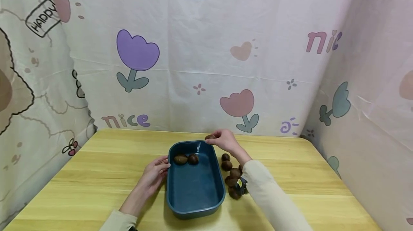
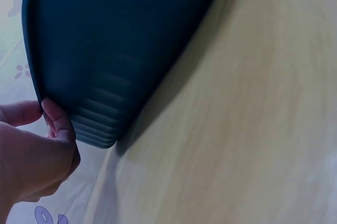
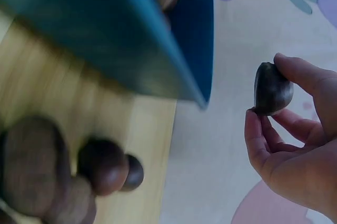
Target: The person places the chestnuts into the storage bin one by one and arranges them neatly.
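A deep, dark blue rectangular tray [image 1: 195, 188] stands on the table, with two chestnuts [image 1: 193, 159] inside near its far end. My left hand [image 1: 154, 175] is at the tray's left side; in the left wrist view, thumb and fingers [image 2: 57, 116] pinch its rim. Over the far right corner of the tray, my right hand [image 1: 227, 141] holds another chestnut [image 3: 273, 90] between thumb and fingertips, as the right wrist view shows. Several more chestnuts [image 1: 235, 173] lie just right of the tray, partly hidden by the right sleeve.
The wooden table [image 1: 129, 152] ends at a pale printed cloth [image 1: 193, 62] hanging behind it and along both sides. Next to the loose chestnuts, partly behind the right sleeve, is a small dark object [image 1: 242, 186] with a yellow spot.
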Demonstrator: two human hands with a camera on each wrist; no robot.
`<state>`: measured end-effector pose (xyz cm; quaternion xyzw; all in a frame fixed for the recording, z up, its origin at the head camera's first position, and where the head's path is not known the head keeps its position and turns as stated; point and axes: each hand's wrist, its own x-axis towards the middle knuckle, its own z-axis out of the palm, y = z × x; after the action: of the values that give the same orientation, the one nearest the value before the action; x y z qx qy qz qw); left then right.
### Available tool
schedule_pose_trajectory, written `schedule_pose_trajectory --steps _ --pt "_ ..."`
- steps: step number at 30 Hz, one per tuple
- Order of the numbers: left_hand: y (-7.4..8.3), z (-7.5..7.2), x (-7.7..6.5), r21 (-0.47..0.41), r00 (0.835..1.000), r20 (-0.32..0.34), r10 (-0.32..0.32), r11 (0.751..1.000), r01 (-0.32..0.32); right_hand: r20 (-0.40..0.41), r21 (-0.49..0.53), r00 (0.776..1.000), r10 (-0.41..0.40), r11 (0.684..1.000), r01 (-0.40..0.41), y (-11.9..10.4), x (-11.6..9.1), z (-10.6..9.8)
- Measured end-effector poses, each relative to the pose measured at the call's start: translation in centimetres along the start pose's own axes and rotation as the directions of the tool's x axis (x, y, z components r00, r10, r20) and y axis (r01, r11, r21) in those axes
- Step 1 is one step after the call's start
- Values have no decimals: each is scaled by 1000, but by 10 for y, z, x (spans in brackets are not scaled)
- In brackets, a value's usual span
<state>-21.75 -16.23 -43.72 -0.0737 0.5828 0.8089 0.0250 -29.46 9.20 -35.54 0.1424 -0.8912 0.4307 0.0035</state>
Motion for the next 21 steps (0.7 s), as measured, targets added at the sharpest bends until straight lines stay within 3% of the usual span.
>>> schedule_pose_trajectory --steps 10,15,21 --pt "-2 -2 1 1 1000 9 4 1000 -4 13 -1 1000 -11 1000 11 -23 10 28" --pt "-2 -2 0 1 1000 4 7 1000 -7 37 9 998 -42 999 42 -16 14 40" --pt "-1 -1 0 -2 1000 -7 3 1000 -3 69 4 997 -22 1000 22 -3 15 44"
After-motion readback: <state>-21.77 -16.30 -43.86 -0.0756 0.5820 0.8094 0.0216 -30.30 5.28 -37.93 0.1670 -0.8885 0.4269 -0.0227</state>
